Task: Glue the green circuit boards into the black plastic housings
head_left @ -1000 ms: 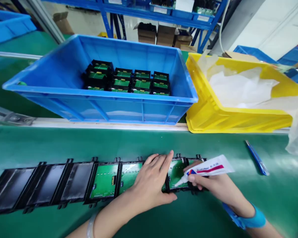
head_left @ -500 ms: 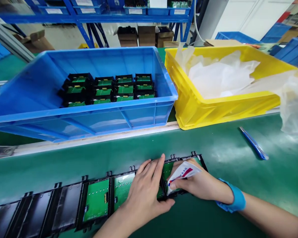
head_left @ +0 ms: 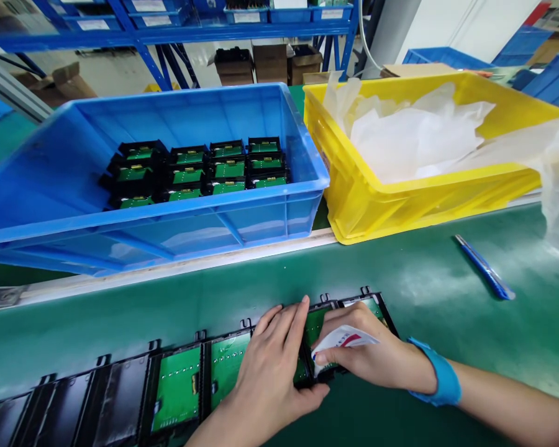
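Observation:
My right hand [head_left: 363,347], with a blue band at the wrist, grips a white squeeze tube [head_left: 342,340] with red print. The tube's tip points down at the edge of a green circuit board [head_left: 314,323] in a black frame. Across the neighbouring frame lies my left hand [head_left: 277,366], fingers stretched out and thumb apart, covering part of the boards. To its left are two more green boards, one of them fully visible [head_left: 177,391], and several black frames with dark, flat faces [head_left: 121,397]. The frames form one row along the bench.
Behind the row stands a blue bin [head_left: 214,217] holding several black-framed green boards [head_left: 228,169]. A yellow bin [head_left: 428,192] with crumpled white plastic sheeting [head_left: 414,136] is beside it. On the green bench [head_left: 400,261] at right lies a blue utility knife [head_left: 484,267].
The tube has tilted lower, and my right hand has shifted slightly down with it. My left hand stays nearly in place. The whole view has shifted a little.

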`<action>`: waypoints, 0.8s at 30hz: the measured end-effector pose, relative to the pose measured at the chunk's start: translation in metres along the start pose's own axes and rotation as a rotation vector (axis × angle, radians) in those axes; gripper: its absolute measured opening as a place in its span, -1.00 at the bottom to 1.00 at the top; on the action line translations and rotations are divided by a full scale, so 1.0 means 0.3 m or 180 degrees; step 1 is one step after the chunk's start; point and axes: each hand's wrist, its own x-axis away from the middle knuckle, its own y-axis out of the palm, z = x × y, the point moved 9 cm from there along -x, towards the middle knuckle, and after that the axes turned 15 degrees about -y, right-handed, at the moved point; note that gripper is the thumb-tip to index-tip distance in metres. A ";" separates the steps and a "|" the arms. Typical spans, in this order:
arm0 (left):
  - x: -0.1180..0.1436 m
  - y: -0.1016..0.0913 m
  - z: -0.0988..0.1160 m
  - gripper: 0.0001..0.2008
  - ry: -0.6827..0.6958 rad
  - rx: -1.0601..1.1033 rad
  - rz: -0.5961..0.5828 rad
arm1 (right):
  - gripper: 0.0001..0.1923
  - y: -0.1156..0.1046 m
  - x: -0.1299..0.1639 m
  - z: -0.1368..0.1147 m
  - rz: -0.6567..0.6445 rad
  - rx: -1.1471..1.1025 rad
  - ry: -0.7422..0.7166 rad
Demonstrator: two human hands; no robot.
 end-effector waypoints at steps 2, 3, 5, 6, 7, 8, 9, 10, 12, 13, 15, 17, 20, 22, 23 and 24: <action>0.001 0.004 -0.002 0.15 -0.0002 0.0008 -0.0014 | -0.80 0.001 0.000 -0.004 -0.0003 0.0031 -0.0091; 0.002 0.006 -0.004 0.15 -0.0008 0.0022 -0.0031 | -0.76 0.001 -0.001 -0.005 -0.0006 0.0050 -0.0125; 0.004 0.004 -0.008 0.13 -0.0026 0.0091 -0.0111 | -0.71 0.001 -0.003 -0.006 -0.0030 0.0075 -0.0173; 0.005 0.000 -0.012 0.11 -0.0056 0.0164 -0.0186 | -0.71 0.001 -0.005 -0.007 -0.0047 0.0071 -0.0193; 0.005 -0.005 -0.017 0.07 -0.0112 0.0287 -0.0297 | -0.71 0.002 -0.007 -0.007 -0.0061 0.0059 -0.0210; 0.004 -0.015 -0.023 -0.03 -0.0203 0.0479 -0.0407 | -0.73 0.001 -0.009 -0.007 -0.0070 0.0043 -0.0216; 0.001 -0.029 -0.030 -0.19 -0.0323 0.0737 -0.0501 | -0.74 0.001 -0.010 -0.006 -0.0073 0.0028 -0.0210; -0.004 -0.044 -0.037 -0.37 -0.0455 0.1030 -0.0571 | -0.75 0.000 -0.012 -0.006 -0.0074 0.0021 -0.0206; -0.017 -0.076 -0.041 -0.65 -0.0641 0.1567 -0.0622 | -0.76 -0.003 -0.014 -0.008 -0.0069 0.0037 -0.0215; -0.026 -0.086 -0.036 -0.71 -0.0672 0.1735 -0.0635 | -0.77 -0.005 -0.015 -0.008 -0.0052 0.0042 -0.0214; -0.044 -0.088 -0.025 -0.71 -0.0704 0.1866 -0.0725 | -0.81 -0.008 -0.016 -0.005 -0.0016 0.0015 -0.0183; -0.060 -0.072 -0.021 -0.67 -0.0795 0.1940 -0.0862 | -0.86 -0.010 -0.014 0.004 0.0021 -0.0028 -0.0095; -0.070 -0.041 -0.028 -0.63 -0.0986 0.2130 -0.1069 | -0.88 -0.009 -0.011 0.020 0.0029 -0.0082 0.0022; -0.068 -0.027 -0.032 -0.59 -0.1065 0.2208 -0.1176 | -0.88 -0.007 -0.008 0.028 0.0027 -0.0102 0.0060; -0.067 -0.023 -0.033 -0.58 -0.1083 0.2241 -0.1218 | -0.88 -0.008 -0.007 0.031 0.0033 -0.0096 0.0067; -0.066 -0.021 -0.032 -0.58 -0.1079 0.2288 -0.1253 | -0.87 -0.008 -0.006 0.033 0.0044 -0.0087 0.0073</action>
